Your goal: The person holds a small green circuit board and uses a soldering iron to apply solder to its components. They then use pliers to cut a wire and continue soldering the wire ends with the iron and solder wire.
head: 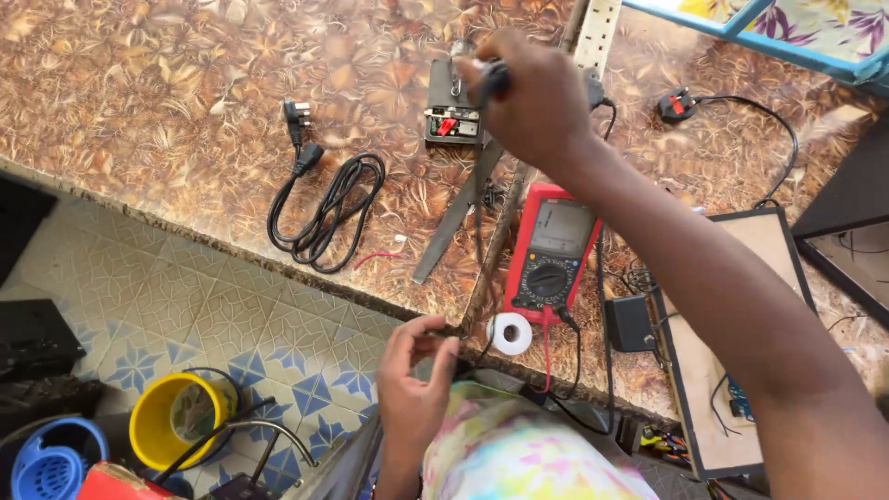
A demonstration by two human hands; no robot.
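Nearest, left hand (414, 387) hangs at the table edge (278, 264), fingers pinched on something too small to tell, beside a white solder spool (510, 333). Right hand (528, 97) is closed around a dark-handled tool (491, 81) over a small black device (451, 109), above the red multimeter (550, 252).

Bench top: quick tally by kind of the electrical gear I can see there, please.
Multimeter, red: 1
Mains plugs: 2, one on the coiled black cord, one red and black
Solder reel, white: 1
Black adapter block: 1
Small open device under the right hand: 1
Total: 6
The left hand holds nothing I can make out.
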